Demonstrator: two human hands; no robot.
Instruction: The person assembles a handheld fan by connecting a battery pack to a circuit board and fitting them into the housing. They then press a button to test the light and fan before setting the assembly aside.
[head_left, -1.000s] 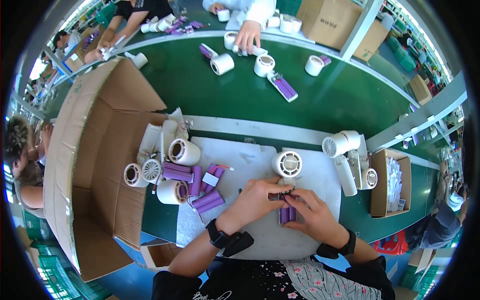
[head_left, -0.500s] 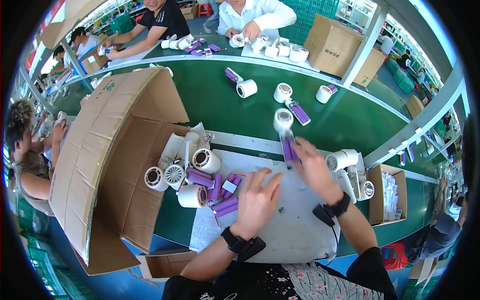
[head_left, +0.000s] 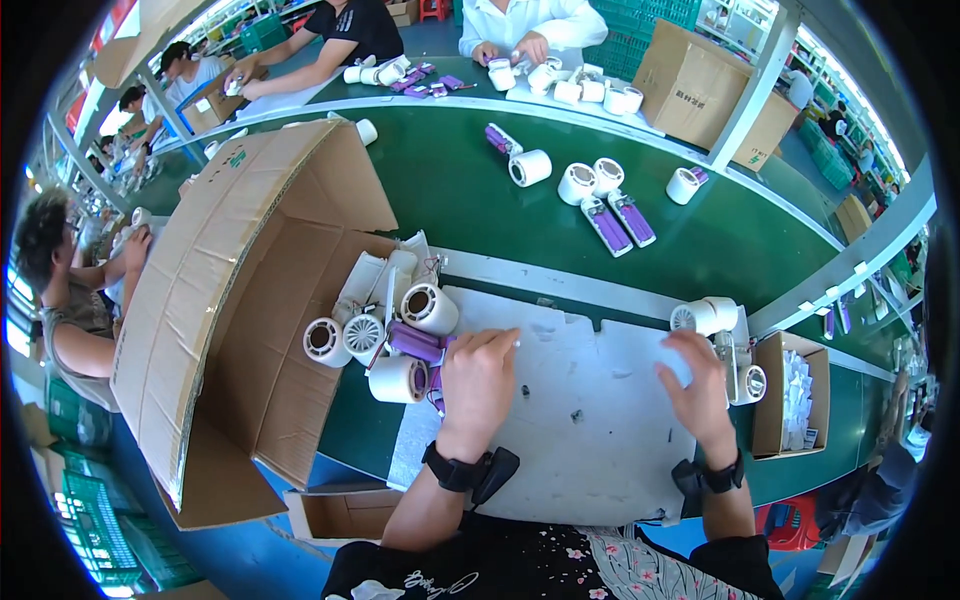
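Note:
My left hand (head_left: 476,388) reaches over a pile of purple battery packs (head_left: 414,341), its fingers bent inward and hiding what lies under them. My right hand (head_left: 702,388) curls its thumb and fingers around a pale white plastic shell (head_left: 676,364), beside the white round housings at the right. On the green belt ahead, two white motor housings (head_left: 577,184) with purple battery packs (head_left: 606,228) wired to them lie side by side. White cylindrical housings (head_left: 430,309) and a finned one (head_left: 363,339) cluster left of my left hand.
A large open cardboard box (head_left: 260,330) lies on its side at the left. A small carton (head_left: 765,420) of white pieces stands at the right. A stained white sheet (head_left: 580,450) covers the bench before me. Co-workers sit across the belt and at the left.
The housing and battery pack by my right hand now lie on the belt, released next to a similar one. My right hand has moved right to the white parts, my left hand left over the packs.

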